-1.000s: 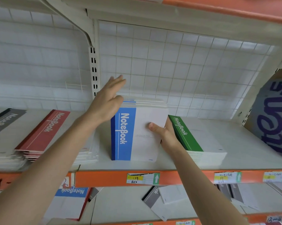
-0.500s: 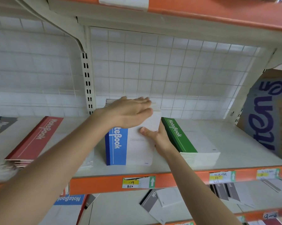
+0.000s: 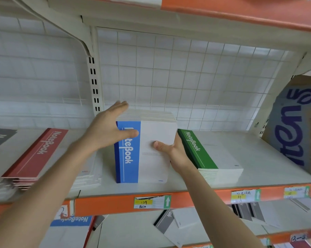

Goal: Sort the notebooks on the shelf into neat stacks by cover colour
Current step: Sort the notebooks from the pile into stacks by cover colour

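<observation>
The upright stack (image 3: 154, 151) stands on the shelf (image 3: 269, 167) between left fingers (image 3: 121, 107) and right hand (image 3: 174, 153). Right of that hand lies the right stack (image 3: 220, 158); left of the fingers, the left stack (image 3: 36, 154).

Blue notebooks (image 3: 127, 153) upright mid-shelf, red stack (image 3: 34, 154) left, green stack (image 3: 204, 153) right

grey notebook (image 3: 1, 138) cut by left edge, far-right price tag (image 3: 295, 192) blurred

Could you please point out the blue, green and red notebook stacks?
blue notebook stack (image 3: 129, 170), head view, blue cover band.
green notebook stack (image 3: 199, 153), head view, green cover band.
red notebook stack (image 3: 38, 153), head view, red cover band.
</observation>
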Motion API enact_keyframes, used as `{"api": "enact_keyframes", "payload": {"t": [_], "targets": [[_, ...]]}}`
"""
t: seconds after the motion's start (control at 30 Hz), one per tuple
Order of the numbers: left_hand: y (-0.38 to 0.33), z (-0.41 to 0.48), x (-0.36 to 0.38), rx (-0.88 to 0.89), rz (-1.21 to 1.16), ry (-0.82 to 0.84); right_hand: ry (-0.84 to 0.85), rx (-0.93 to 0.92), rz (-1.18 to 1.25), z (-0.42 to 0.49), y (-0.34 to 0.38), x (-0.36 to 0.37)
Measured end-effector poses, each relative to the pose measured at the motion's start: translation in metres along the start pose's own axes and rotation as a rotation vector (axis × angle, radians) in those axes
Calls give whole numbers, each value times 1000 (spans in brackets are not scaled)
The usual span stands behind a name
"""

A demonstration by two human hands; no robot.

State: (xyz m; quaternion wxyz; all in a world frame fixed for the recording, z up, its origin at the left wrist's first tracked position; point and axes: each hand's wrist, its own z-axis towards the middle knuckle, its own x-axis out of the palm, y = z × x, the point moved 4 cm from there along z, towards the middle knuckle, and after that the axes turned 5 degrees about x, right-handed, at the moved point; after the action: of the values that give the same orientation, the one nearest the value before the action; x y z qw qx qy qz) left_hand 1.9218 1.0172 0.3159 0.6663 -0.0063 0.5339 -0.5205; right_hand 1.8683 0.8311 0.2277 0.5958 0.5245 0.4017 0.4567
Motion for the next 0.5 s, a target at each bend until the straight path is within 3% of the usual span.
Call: {"api": "enact_keyframes", "payload": {"t": [0.1,0.2,0.5], "targets": [[23,-14,31,-166,-602,-151,-14,-11,9,-1,-1,-1],[34,-19,60,-274,-917,-195,-34,-34,22,-3,-4,0],[36,-19,69,-279,-980,-257,-77,-66,8,-1,-5,6]]}}
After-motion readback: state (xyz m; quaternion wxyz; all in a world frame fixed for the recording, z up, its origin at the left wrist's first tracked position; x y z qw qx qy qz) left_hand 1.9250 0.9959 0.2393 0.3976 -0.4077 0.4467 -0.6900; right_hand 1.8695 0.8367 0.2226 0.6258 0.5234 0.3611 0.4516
